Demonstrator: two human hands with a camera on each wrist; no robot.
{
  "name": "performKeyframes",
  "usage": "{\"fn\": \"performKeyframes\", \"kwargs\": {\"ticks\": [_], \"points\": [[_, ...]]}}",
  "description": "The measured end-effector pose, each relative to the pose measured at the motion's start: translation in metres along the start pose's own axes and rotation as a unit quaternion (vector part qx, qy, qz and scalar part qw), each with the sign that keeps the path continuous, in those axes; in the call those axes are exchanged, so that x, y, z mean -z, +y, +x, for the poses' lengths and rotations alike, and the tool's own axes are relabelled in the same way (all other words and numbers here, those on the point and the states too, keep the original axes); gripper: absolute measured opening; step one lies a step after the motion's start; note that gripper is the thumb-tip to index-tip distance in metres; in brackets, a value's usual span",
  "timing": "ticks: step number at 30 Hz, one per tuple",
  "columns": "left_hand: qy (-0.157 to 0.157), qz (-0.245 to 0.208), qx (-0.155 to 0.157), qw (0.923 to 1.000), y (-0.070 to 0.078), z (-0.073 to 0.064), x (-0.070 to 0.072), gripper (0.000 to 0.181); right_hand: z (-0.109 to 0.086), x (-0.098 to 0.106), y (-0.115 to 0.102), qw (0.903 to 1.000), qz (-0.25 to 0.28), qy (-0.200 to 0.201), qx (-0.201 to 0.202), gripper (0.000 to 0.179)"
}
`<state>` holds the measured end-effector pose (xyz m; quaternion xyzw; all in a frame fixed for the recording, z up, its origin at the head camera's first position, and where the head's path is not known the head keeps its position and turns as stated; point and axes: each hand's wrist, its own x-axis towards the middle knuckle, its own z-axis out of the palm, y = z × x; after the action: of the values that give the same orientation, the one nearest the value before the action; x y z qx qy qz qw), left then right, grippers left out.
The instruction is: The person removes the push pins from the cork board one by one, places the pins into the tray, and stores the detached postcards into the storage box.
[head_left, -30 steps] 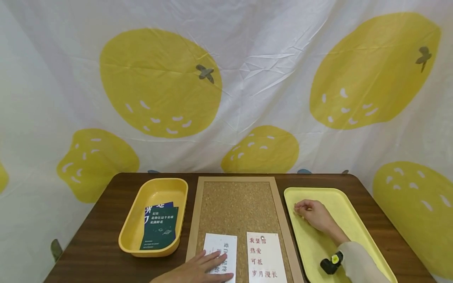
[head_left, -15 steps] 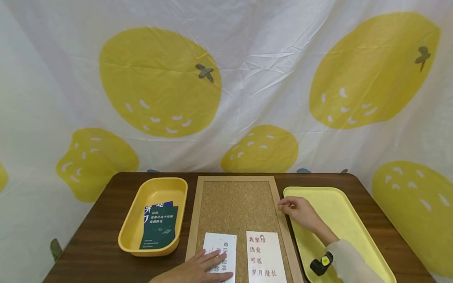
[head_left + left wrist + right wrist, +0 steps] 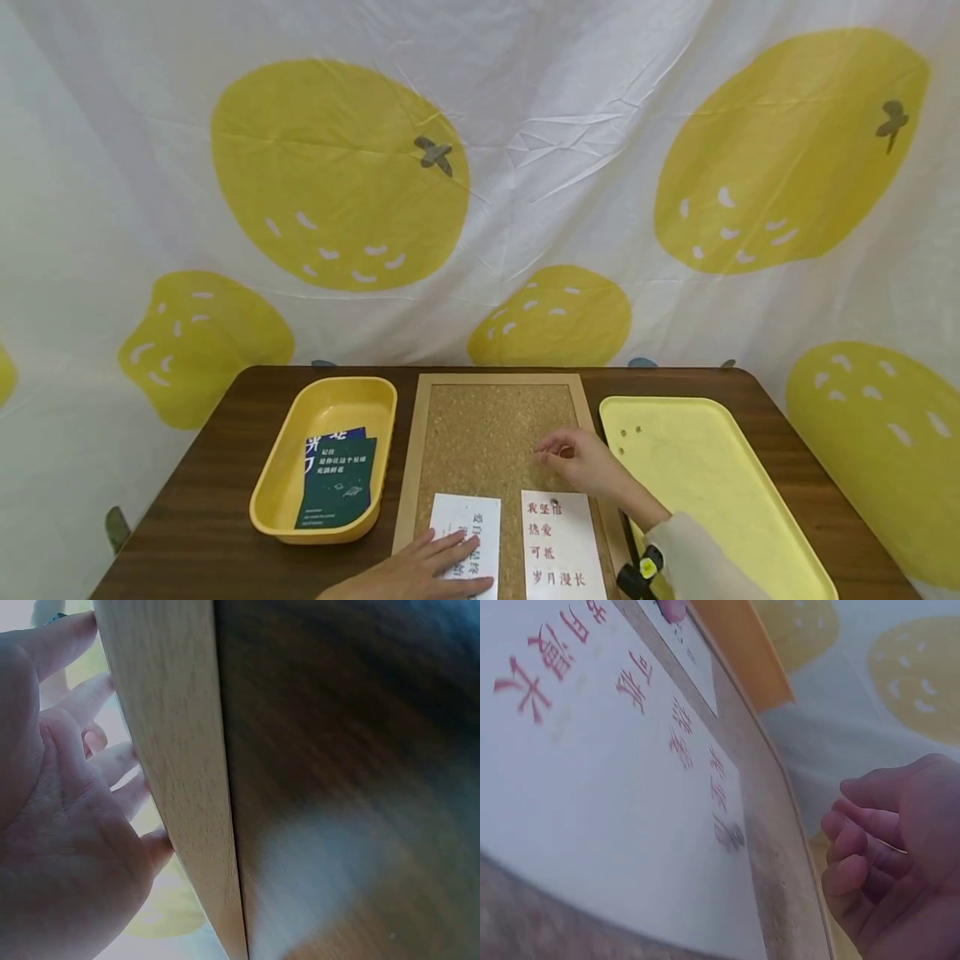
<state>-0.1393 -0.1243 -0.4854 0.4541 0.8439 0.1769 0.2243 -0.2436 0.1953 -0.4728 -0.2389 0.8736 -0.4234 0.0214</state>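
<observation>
In the head view my left hand (image 3: 427, 573) rests with spread fingers on a white card (image 3: 480, 508) with dark lettering, at the lower left of the framed cork board (image 3: 487, 425). The left wrist view shows that palm (image 3: 67, 825) beside the board's wooden frame (image 3: 172, 750). My right hand (image 3: 585, 467) is above the board, thumb and index finger pinched on what looks like a push pin, barely visible at the tips. Below it lies a white card with red lettering (image 3: 555, 550), with a grey push pin (image 3: 736, 835) near its top edge.
Right of the board lies a yellow tray (image 3: 712, 467) with several small push pins (image 3: 623, 432) in its far left corner. On the left stands a deeper yellow basket (image 3: 270, 492) holding a green card (image 3: 337, 483) and a blue one. A lemon-print curtain (image 3: 510, 208) hangs behind the table.
My right hand has moved left from the tray, over the board's right edge, to above the cork, uncovering the small pins in the tray. The left hand has stayed on the white card.
</observation>
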Motion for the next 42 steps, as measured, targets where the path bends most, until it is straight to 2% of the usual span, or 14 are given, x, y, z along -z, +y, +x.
{"fn": "performKeyframes", "kwargs": {"ticks": [5, 14, 20, 28, 42], "points": [[0.000, 0.001, 0.000, 1.0000, 0.000, 0.000, 0.000, 0.069, 0.003, -0.015, -0.004, 0.9991, 0.022, -0.026, 0.025, 0.011], [-0.002, 0.008, 0.000, 1.0000, 0.000, 0.001, -0.001, 0.068, 0.001, -0.043, -0.017, 0.9964, 0.040, -0.075, 0.009, 0.010], [-0.005, 0.021, 0.002, 0.9998, -0.001, 0.002, -0.002, 0.067, 0.001, -0.055, -0.025, 0.9951, 0.037, -0.088, 0.029, 0.009], [-0.001, 0.032, -0.006, 0.9995, -0.003, 0.002, -0.002, 0.067, 0.000, -0.060, -0.027, 0.9953, 0.029, -0.092, 0.010, 0.011], [-0.001, 0.022, -0.008, 0.9997, -0.002, 0.001, -0.001, 0.067, -0.002, -0.059, -0.024, 0.9953, 0.031, -0.091, 0.008, 0.012]]}}
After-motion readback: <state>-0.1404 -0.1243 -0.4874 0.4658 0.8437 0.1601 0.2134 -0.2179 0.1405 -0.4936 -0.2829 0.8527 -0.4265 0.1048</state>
